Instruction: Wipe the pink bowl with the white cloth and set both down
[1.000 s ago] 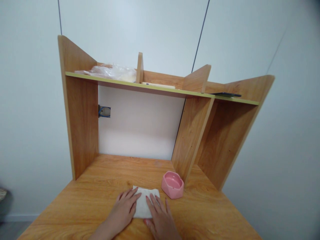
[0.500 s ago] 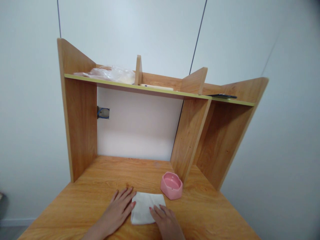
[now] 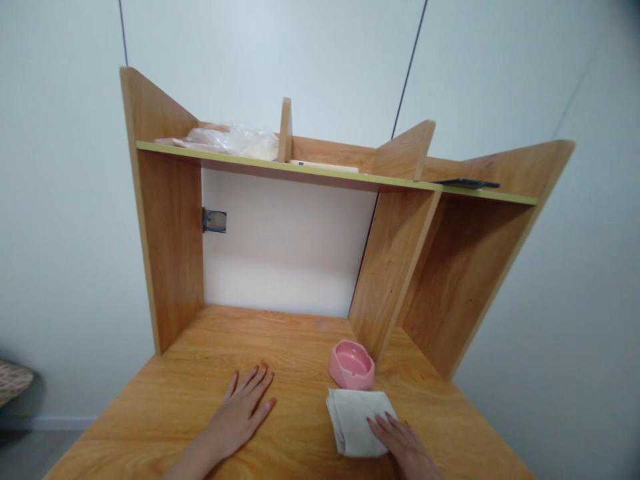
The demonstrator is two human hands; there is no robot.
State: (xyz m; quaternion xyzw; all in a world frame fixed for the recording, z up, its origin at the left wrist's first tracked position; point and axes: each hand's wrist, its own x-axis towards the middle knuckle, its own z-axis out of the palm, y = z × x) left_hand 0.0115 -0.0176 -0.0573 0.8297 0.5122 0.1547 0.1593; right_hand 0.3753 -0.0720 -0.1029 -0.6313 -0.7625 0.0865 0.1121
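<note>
R hand (image 3: 400, 441) flat, fingers spread on folded white cloth (image 3: 356, 420) w/ no pinch, cloth lying just in front of pink ashtray (image 3: 352, 364). L hand (image 3: 243, 417) open, palm down on desk (image 3: 175, 400), holding nothing. Risk: cloth pushed fwd bumps ashtray; cloth bunches under loose pressure.

Head view, one camera, looking forward and down.
Sitting close above the desk (image 3: 300, 347), facing the hutch shelf (image 3: 330, 175) and white wall at 12 o'clock; left hand (image 3: 240, 417) at 7 o'clock, right hand (image 3: 405, 447) at 5 o'clock, right at the bottom edge.
</note>
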